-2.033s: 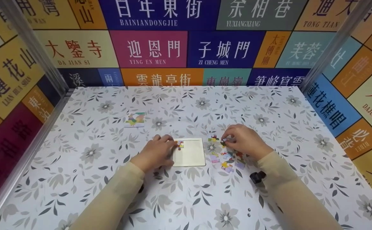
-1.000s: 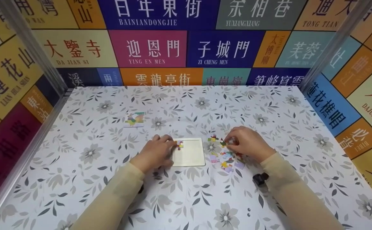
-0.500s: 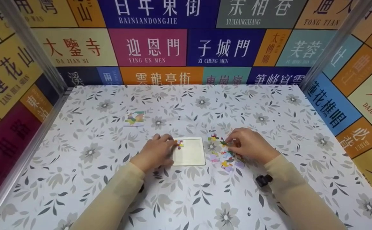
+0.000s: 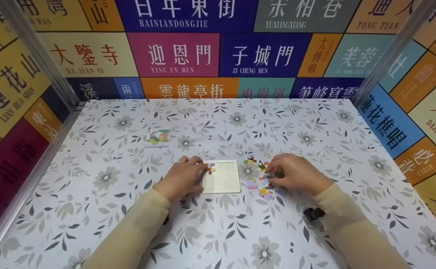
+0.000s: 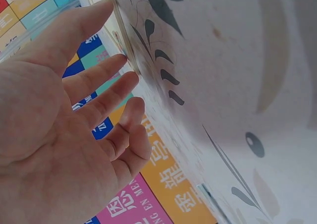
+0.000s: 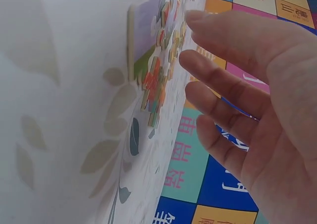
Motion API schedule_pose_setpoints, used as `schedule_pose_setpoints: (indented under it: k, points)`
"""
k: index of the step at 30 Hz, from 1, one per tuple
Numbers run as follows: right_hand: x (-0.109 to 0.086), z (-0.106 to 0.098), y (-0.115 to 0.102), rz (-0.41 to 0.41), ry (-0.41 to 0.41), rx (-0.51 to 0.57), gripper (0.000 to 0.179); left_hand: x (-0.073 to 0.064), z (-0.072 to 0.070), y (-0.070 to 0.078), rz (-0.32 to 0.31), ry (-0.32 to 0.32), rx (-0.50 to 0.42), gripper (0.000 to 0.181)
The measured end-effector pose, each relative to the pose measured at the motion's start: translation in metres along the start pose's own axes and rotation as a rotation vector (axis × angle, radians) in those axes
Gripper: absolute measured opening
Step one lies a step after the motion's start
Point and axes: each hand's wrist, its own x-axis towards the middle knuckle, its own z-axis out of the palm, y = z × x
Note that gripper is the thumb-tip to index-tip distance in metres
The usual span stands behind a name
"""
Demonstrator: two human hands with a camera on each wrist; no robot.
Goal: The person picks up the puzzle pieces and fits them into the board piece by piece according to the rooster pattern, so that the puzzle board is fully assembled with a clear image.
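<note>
A shallow cream puzzle tray (image 4: pixel 225 179) lies mid-table, with a small colourful jigsaw piece (image 4: pixel 211 168) in its far left corner. My left hand (image 4: pixel 182 178) rests at the tray's left edge. In the left wrist view its thumb and two nearly straight fingers touch or nearly touch the edge, while the other fingers bend loosely. To the tray's right several loose jigsaw pieces (image 4: pixel 266 192) are spread out. My right hand (image 4: pixel 296 172) hovers over their right side. In the right wrist view, its fingers (image 6: pixel 223 80) are relaxed and apart, with nothing between them, beside the pieces (image 6: pixel 152 83).
A small picture card or puzzle section (image 4: pixel 158 138) lies farther back on the left. The flower-patterned table (image 4: pixel 128 239) is bordered by walls of coloured sign panels (image 4: pixel 180 56). A black device (image 4: pixel 314 214) sits at my right wrist.
My right hand has shifted right and slightly nearer, away from a dark-coloured piece that its fingers were on earlier; more of the pieces show now. The left hand and tray stay in place.
</note>
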Motion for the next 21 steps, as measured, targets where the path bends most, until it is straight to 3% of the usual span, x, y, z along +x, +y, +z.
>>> schedule_pose_setpoints:
  k: [8,21]
  points:
    - [-0.0049,0.0005,0.0003,-0.039,-0.023,0.019,0.019,0.0016,-0.0003,0.0010,-0.017,-0.021,0.029,0.066]
    - [-0.0054,0.0019,0.0005,-0.031,-0.037,0.033,0.016,0.0006,0.0001,0.0024,-0.012,-0.013,0.023,0.064]
